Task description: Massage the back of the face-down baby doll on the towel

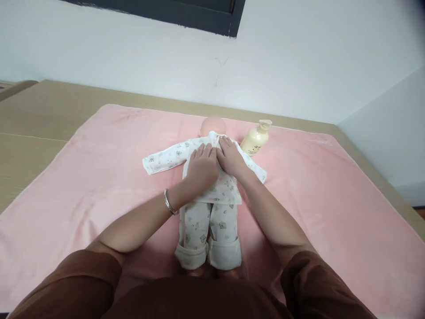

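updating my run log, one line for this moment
left hand: on shirt; right hand: on shirt; doll: lying on pink blanket

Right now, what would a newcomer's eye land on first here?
First, the doll in white patterned clothes, lying at the centre, left hand and right hand on its shirt. Then the pink blanket beneath it, and the cream bottle to the right of the doll's head.
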Tool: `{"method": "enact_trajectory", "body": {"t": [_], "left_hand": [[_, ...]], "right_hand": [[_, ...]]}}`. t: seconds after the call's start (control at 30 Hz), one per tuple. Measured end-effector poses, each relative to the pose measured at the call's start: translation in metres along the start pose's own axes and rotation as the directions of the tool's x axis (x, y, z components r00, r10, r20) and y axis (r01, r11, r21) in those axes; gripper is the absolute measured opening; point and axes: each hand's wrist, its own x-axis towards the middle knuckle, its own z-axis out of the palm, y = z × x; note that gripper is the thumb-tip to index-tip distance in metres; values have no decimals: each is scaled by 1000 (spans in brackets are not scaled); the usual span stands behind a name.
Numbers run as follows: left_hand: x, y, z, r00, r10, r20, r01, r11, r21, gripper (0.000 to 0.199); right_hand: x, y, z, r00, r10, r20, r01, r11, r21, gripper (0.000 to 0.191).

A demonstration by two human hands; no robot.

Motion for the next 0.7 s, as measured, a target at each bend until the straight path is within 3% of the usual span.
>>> {"method": "enact_trajectory", "body": {"t": [0.17,0.3,0.53,0.7], "left_hand": [[26,-31,4,998,-61,17,63,992,-105,48],[38,-46,3,996,-73,52,79,989,-127,49],[14,-18,3,1000,-4,-30,3,1000,-25,46],[7,-7,0,1000,3,-3,-3,1000,-4,47]], "right_hand": [[-22,-27,4,998,-49,-28,45,993,-113,62],[-34,-39,3,999,-31,-7,31,995,-96,60],[-1,-2,0,999,-8,32,6,998,59,63],[-3,-3,4,999,-17,-31,16,999,-31,61]]}}
